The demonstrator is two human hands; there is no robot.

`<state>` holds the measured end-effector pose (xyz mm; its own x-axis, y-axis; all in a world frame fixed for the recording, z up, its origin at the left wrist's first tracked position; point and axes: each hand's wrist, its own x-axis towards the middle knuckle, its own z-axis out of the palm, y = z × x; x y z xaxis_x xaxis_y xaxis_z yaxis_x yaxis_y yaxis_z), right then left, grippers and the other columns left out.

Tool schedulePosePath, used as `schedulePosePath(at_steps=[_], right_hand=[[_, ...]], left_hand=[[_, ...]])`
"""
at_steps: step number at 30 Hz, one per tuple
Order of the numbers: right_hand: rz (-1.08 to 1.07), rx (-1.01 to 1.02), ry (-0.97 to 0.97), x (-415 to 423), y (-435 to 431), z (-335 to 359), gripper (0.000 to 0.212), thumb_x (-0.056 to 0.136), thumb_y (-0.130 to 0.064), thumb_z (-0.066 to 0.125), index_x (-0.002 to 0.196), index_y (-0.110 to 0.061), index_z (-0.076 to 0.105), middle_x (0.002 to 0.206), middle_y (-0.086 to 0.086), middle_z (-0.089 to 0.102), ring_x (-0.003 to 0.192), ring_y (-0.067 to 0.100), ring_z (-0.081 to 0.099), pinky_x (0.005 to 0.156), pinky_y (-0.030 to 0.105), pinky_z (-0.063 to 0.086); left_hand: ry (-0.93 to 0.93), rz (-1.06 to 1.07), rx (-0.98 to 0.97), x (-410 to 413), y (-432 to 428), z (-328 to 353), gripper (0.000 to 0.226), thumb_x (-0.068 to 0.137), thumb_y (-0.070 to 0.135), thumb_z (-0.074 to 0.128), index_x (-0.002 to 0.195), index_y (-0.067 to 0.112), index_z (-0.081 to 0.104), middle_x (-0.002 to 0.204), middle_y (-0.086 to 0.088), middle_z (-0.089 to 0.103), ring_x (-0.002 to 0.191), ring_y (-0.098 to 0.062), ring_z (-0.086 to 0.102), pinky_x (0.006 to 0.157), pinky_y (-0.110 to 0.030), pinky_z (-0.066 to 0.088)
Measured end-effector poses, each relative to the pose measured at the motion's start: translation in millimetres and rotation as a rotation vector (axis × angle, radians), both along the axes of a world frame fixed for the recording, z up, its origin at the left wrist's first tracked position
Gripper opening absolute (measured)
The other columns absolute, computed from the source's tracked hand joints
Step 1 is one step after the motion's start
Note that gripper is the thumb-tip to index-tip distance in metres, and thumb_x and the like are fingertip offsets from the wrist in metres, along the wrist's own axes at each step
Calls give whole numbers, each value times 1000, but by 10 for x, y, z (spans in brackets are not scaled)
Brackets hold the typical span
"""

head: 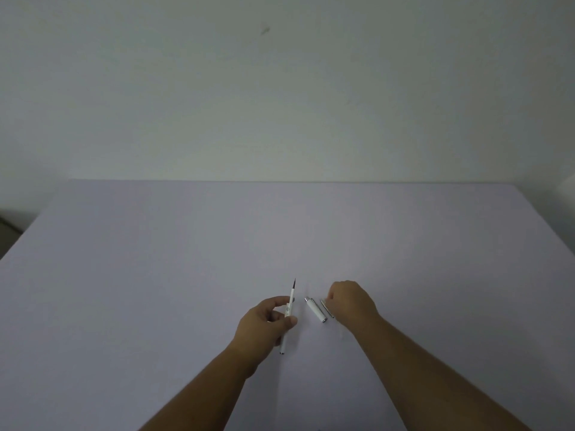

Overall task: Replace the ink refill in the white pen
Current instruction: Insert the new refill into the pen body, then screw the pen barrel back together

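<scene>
The left hand (266,321) is closed around the white pen (288,318), thumb and fingers pinching its middle; the dark tip points away from the person and the back end sticks out below the hand. The right hand (351,301) rests knuckles-up on the table (155,259), fingers curled at a thin silvery piece (327,308); whether it grips that piece cannot be told. Just beside it lies 1 white cap (315,310), apart from the pen. In all: 1 pen, 1 cap, 1 thin piece. The pale tabletop lies bare all around, its far edge meeting the wall (280,88).
</scene>
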<state>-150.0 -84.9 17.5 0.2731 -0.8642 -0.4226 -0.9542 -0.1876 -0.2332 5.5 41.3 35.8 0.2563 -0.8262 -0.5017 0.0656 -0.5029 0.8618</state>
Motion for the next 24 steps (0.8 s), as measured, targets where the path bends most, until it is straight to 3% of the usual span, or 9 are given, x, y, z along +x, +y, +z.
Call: schedulePosePath(at_steps=[3,7,9,13,17,20,24], right_hand=[[3,-46,20,13,6,-102,23,88,-25,50,98,-12,66,108,9,67,101,28,62,80,33,50],[2,-36,41,46,27,-92,24,87,-23,50,96,-8,66,105,12,67,99,30,63,72,32,47],[-89,-35,-94,57,13,-33,19,86,-26,52,82,-11,64,91,12,66,87,29,62,65,30,41],[-364,70,-598,134,-59,181,21,82,-24,56,62,-18,58,60,-2,55,63,20,50,62,27,37],[-521,268,-1002,229,-73,390,24,86,-27,59,79,-6,69,69,5,59,57,15,43,54,27,39],[-559,313,-1115,260,-51,491,13,84,-23,64,77,-13,68,69,-1,67,52,9,45,48,19,40],[-519,318,-1102,240,2,548,8,82,-19,66,78,-12,68,74,4,70,53,10,45,49,21,40]], left_hand=[[-9,-4,3,12,-3,-13,26,80,15,73,99,32,70,55,11,58,60,-11,58,62,-26,51],[-3,-10,7,17,-6,-29,26,80,16,73,98,33,71,53,14,57,60,-10,58,64,-27,53],[-24,-20,8,16,-7,-27,25,80,17,73,97,36,71,52,16,58,60,-10,59,63,-25,52],[-63,-45,5,7,-36,-18,25,79,20,73,100,35,71,58,11,61,63,-12,60,62,-25,54],[-93,-63,-3,-25,-58,16,25,79,21,73,99,36,70,63,6,61,63,-13,59,62,-25,54],[-106,-64,-8,-42,-71,42,25,79,20,73,98,37,70,63,7,60,63,-14,58,63,-25,53],[-118,-64,-3,-52,-74,72,26,80,20,73,102,34,70,66,4,61,65,-15,59,65,-27,55]])
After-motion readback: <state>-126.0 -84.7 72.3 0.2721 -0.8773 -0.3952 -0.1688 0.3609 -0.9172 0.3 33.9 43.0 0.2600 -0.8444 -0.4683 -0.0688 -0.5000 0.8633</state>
